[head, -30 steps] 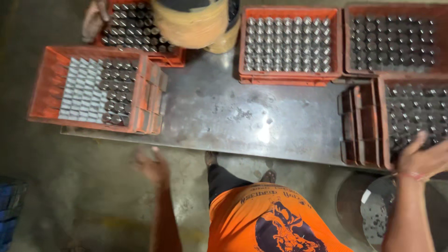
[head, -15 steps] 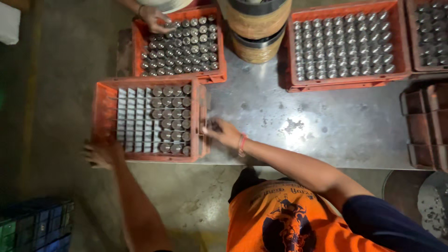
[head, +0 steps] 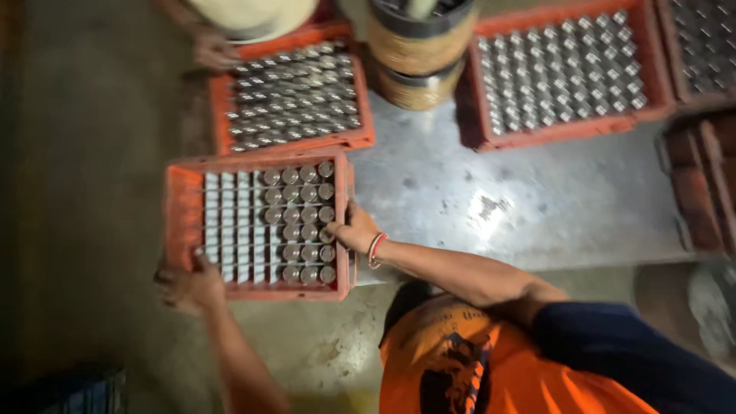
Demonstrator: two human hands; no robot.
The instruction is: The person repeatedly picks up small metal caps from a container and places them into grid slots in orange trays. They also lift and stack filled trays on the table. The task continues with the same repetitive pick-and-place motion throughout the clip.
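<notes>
Closest to the camera, at the bottom of the frame, an orange shirt (head: pixel 491 368) with a dark print fills the lower right, with a dark blue sleeve (head: pixel 636 353) beside it. From there both bare arms reach up toward an orange crate (head: pixel 184 222) that sits left of centre, at the near edge of a metal table (head: pixel 498 192). The left hand (head: pixel 188 285) is at the crate's lower left corner, fingers curled over the rim and clamped on it. The right hand (head: pixel 354 230), with a red and white band (head: pixel 376 249) on the wrist, grips the crate's right rim, fingers closed over the edge and touching the nearest cans. Inside the crate stand rows of small metal cans (head: pixel 299 222) on the right, while the left part shows pale dividers (head: pixel 230 222); blur hides finer detail.

Farther up, just above this crate and touching it, lies a second orange crate (head: pixel 295 96) full of cans. At its upper left corner another person's hand (head: pixel 211 52) rests on the rim. At the top centre stands a round stacked drum (head: pixel 418 54). To the upper right lies a third filled crate (head: pixel 563 73), well apart from the first, and more crates (head: pixel 701 176) line the right edge.
</notes>
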